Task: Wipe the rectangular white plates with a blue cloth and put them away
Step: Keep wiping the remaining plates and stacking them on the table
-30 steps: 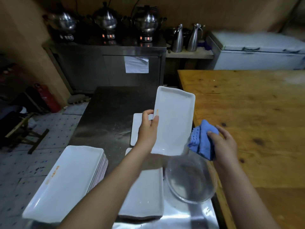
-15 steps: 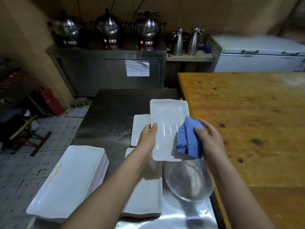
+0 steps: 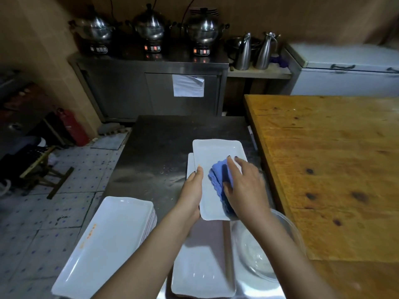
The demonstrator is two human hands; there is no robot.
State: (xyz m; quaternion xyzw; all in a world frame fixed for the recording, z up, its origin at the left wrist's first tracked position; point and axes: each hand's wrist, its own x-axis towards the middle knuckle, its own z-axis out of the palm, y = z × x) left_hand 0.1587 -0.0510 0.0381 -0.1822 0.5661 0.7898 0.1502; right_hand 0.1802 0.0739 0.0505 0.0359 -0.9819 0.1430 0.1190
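My left hand [image 3: 192, 193] grips the left edge of a rectangular white plate [image 3: 212, 154], held nearly flat above the steel counter. My right hand [image 3: 246, 188] presses a blue cloth [image 3: 218, 178] onto the plate's inner face, fingers stretched over the cloth and thumb curled at its near side. Another white plate [image 3: 190, 162] lies on the counter just beyond and under the held one. A tall stack of white plates [image 3: 103, 244] stands at the near left. More white plates [image 3: 200, 270] lie stacked below my left forearm.
A clear glass bowl [image 3: 265, 253] sits on the steel counter [image 3: 159, 152] by my right arm. A wooden table [image 3: 332, 169] borders the right. Pots on burners [image 3: 151, 29] and steel jugs [image 3: 254, 50] stand at the back; a red extinguisher [image 3: 73, 126] stands on the floor at left.
The plate has come down from an upright tilt to nearly flat. My right hand brought the cloth from beside the plate onto its face and slid it toward the middle.
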